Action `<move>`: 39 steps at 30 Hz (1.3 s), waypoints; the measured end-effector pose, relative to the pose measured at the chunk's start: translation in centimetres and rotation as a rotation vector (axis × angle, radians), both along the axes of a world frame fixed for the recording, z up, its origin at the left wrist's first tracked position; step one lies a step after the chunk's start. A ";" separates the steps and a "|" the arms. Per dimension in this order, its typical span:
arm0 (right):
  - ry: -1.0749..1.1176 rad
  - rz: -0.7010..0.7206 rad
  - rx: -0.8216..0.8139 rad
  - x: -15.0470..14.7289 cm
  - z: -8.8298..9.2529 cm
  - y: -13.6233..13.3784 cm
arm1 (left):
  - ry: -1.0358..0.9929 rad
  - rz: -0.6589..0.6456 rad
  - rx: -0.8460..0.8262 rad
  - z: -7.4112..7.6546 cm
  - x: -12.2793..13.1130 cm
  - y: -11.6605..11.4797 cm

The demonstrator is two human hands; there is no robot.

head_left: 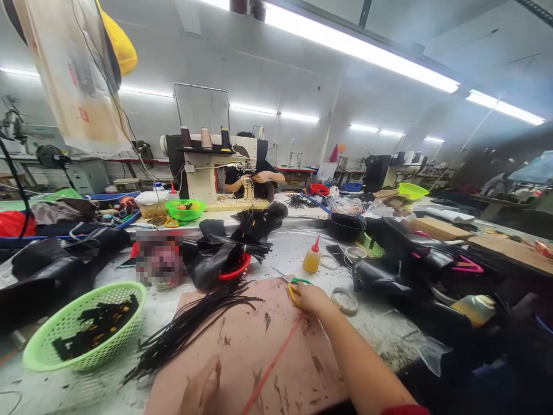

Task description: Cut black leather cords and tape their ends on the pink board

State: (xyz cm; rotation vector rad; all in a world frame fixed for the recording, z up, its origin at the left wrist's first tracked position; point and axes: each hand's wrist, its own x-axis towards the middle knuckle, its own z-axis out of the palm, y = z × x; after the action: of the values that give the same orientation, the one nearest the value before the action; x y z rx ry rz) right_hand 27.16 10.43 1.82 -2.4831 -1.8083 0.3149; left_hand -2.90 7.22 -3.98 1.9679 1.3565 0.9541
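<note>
My right hand (313, 300) reaches forward, its fingers closed on a pair of scissors (294, 295) with yellow and green handles. The blades point away to the left, over the far edge of a pinkish-brown board (242, 346) marked with dark stains. Low in the view, my left hand (202, 386) is over the near part of the board. It is blurred, and whether its fingers hold anything does not show. A bundle of thin black strips (194, 320) lies across the board's left side. Beyond the scissors stands a small glue bottle (311, 259) with a red nozzle.
A green basket (37, 346) with black pieces stands at left. Black boot-like leather parts (211, 265) surround a red bowl (237, 270). Rolls of tape (344, 300) and more black parts (384, 282) lie right. Behind, a person (261, 176) works at a sewing machine (203, 178).
</note>
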 end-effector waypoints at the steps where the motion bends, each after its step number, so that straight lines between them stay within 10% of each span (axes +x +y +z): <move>1: 0.018 -0.001 -0.003 0.5 -0.2 -0.1 | -0.035 -0.004 -0.067 0.5 0.1 -0.2; 10: 0.230 -0.010 0.143 0.6 -0.5 -3.3 | -0.327 -0.095 -0.731 5.0 2.1 -3.6; 17: 1.274 0.267 0.247 -6.9 -0.7 -9.4 | -0.272 -0.124 -0.684 5.9 4.8 -5.1; 25: 1.337 0.300 0.253 -10.1 -0.5 -10.8 | -0.115 -0.235 -0.528 5.7 5.4 -5.8; 34: 0.896 -0.170 0.426 1.8 -2.1 -6.5 | 0.123 -0.098 -0.733 3.8 -1.1 -6.4; 39: 0.724 -0.182 0.336 5.7 -2.8 -4.3 | 0.057 -0.014 -0.677 3.5 -1.4 -6.6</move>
State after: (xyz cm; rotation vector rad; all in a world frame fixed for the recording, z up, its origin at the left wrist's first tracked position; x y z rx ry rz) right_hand 32.84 6.09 -0.98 -1.9206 -1.2129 0.7146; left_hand -4.28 0.67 -0.48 1.4834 1.4485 0.3513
